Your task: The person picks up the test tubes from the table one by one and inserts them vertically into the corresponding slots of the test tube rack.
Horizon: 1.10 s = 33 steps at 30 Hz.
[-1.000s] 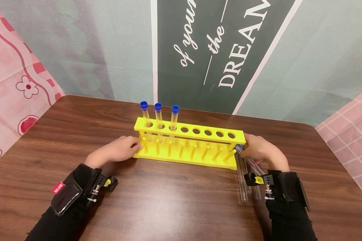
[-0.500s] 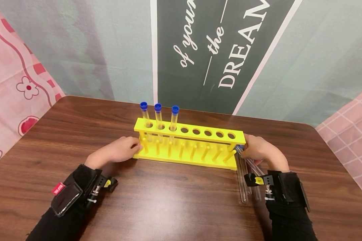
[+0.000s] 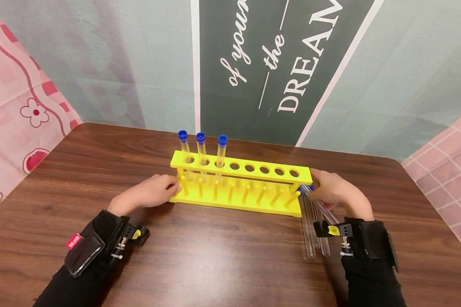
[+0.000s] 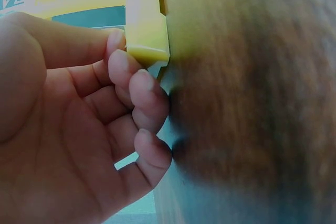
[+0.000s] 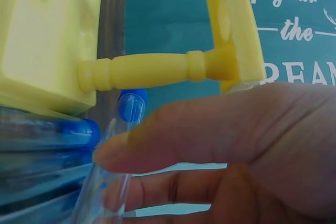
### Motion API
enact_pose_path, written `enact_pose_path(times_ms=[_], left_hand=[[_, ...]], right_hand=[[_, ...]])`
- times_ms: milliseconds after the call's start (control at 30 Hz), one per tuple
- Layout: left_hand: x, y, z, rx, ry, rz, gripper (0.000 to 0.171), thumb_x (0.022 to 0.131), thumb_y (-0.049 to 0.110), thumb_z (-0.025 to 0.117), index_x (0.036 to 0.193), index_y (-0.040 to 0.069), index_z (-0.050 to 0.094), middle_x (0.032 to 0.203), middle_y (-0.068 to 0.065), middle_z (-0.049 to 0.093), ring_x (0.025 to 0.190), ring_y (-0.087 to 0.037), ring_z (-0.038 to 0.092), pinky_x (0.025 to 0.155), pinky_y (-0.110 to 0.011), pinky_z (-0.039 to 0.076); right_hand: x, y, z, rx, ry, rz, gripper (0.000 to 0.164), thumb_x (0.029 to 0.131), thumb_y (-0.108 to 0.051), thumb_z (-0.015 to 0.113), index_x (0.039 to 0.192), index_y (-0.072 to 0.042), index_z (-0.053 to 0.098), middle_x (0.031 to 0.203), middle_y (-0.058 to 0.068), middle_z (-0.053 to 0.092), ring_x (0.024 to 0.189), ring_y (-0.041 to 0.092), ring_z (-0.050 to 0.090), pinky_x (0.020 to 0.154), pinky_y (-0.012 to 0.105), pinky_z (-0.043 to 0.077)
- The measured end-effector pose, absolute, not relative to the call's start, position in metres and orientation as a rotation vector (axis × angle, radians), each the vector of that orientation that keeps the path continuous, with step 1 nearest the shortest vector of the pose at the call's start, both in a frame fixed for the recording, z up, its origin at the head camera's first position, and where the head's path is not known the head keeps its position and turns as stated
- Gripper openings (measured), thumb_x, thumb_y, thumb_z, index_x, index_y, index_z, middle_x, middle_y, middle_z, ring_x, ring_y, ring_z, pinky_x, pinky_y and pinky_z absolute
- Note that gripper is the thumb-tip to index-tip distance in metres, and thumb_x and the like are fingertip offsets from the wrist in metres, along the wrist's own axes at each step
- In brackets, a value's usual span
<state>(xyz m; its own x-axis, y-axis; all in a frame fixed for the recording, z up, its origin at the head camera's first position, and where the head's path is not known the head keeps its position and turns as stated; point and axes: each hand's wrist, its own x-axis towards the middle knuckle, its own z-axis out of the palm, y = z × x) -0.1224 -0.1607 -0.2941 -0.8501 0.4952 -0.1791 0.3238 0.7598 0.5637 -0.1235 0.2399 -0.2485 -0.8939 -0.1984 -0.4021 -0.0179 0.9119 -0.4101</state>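
A yellow test tube rack (image 3: 238, 204) stands on the table with three blue-capped clear test tubes (image 3: 221, 151) upright in its left holes. My left hand (image 3: 155, 190) holds the rack's left end; the thumb and index fingertip meet at the yellow base (image 4: 147, 40) in the left wrist view. Beside the right end, my right hand (image 3: 330, 189) pinches a blue-capped test tube (image 5: 89, 203) between thumb and fingers. That tube is tilted, its cap near the rack's end post (image 5: 149, 70). Loose capped tubes (image 3: 308, 238) lie under and beside this hand, partly hidden by it.
The rack's remaining holes (image 3: 264, 169) to the right hold no tubes. A brown wooden table (image 3: 215, 264) lies below everything. Behind it hangs a grey-green cloth (image 3: 169, 85) with lettering, and pink cloths (image 3: 445, 170) hang at the sides.
My right hand and wrist have shifted slightly right, and a blue cap beside the rack's end shows more. The left hand and the rack look unmoved.
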Motion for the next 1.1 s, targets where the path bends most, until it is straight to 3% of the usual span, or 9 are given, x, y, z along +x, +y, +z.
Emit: enact_pose_path(times_ms=[133, 367, 667, 1100], left_hand=[[-0.122, -0.16, -0.294, 0.623, 2.641, 0.755, 0.026, 0.096, 0.012, 0.043, 0.072, 0.007, 0.05, 0.06, -0.002, 0.039, 0.051, -0.014, 0.037, 0.053, -0.027, 0.033], [-0.123, -0.16, -0.295, 0.627, 2.646, 0.753, 0.026, 0.096, 0.012, 0.043, 0.072, 0.007, 0.05, 0.059, -0.001, 0.039, 0.051, -0.013, 0.037, 0.053, -0.027, 0.033], [-0.123, -0.161, -0.295, 0.626, 2.629, 0.762, 0.025, 0.096, 0.012, 0.043, 0.073, 0.006, 0.05, 0.06, -0.002, 0.038, 0.051, -0.014, 0.036, 0.054, -0.028, 0.033], [-0.124, -0.162, -0.295, 0.618, 2.624, 0.764, 0.024, 0.096, 0.013, 0.044, 0.075, 0.005, 0.052, 0.059, -0.002, 0.038, 0.051, -0.014, 0.037, 0.053, -0.027, 0.033]], right_hand=[[-0.122, 0.244, -0.244, -0.194, 2.649, -0.538, 0.026, 0.077, 0.001, 0.056, 0.097, 0.001, 0.04, 0.07, 0.009, 0.042, 0.049, 0.02, 0.049, 0.048, 0.032, 0.049], [-0.119, 0.25, -0.237, -0.246, 2.639, -0.56, 0.048, 0.08, 0.0, 0.055, 0.123, 0.007, 0.036, 0.071, 0.009, 0.047, 0.047, 0.018, 0.05, 0.049, 0.034, 0.048], [-0.115, 0.258, -0.23, -0.229, 2.656, -0.59, 0.024, 0.081, -0.002, 0.058, 0.101, 0.004, 0.047, 0.07, 0.006, 0.049, 0.051, 0.018, 0.052, 0.051, 0.034, 0.05], [-0.107, 0.267, -0.218, -0.274, 2.709, -0.632, 0.021, 0.08, -0.001, 0.057, 0.1, 0.002, 0.048, 0.072, 0.005, 0.05, 0.057, 0.017, 0.051, 0.051, 0.033, 0.049]])
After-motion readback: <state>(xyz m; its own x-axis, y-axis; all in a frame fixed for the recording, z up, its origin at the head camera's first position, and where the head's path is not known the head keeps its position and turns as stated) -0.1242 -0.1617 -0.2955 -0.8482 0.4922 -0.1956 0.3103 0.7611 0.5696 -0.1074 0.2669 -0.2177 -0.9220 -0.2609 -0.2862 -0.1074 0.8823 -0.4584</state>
